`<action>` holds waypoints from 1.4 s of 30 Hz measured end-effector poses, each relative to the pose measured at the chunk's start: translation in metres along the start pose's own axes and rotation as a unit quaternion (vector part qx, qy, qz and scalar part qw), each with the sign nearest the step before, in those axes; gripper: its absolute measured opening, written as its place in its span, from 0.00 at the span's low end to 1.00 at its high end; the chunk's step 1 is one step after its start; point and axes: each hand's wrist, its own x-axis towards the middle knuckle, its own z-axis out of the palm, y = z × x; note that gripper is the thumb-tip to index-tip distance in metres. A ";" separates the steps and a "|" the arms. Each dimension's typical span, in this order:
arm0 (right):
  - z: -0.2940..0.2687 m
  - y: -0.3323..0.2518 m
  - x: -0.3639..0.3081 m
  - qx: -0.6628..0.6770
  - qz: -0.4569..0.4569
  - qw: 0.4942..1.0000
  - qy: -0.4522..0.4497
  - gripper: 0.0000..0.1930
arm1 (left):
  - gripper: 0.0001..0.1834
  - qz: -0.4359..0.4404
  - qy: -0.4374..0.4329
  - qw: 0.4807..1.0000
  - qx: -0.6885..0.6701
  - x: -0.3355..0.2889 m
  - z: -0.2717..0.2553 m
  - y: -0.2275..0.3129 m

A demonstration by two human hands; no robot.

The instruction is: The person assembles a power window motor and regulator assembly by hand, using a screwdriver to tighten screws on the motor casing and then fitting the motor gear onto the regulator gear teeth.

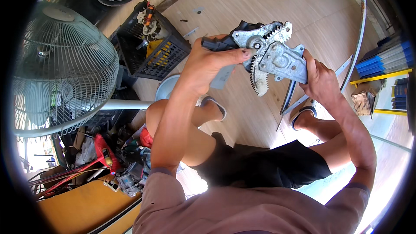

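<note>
Head: one left hand (207, 64) and one right hand (321, 79) hold one geared mechanism (279, 60).

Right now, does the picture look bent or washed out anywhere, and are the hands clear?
In the head view, black corners frame a rounded fisheye image; in the head view, glare bleaches the floor at lower right; also in the head view, the left hand, right hand and toothed metal mechanism look fairly sharp.

Bright light flooding floor (247, 121) | glare burning out lower right, far left | geared mechanism (281, 56) showing sharp | fisheye bending edges, black rim swallowing corners
</note>
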 end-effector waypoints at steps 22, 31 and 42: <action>0.012 0.010 0.006 -0.002 -0.015 1.000 -0.008 0.44 | 0.11 -0.028 -0.011 1.000 0.007 0.002 0.001 -0.010; 0.014 0.006 0.006 -0.006 -0.012 1.000 -0.012 0.44 | 0.12 -0.026 0.002 1.000 -0.001 -0.001 -0.004 -0.011; 0.017 0.001 0.006 0.000 -0.010 1.000 -0.014 0.44 | 0.13 -0.003 0.020 1.000 -0.009 -0.006 -0.002 -0.013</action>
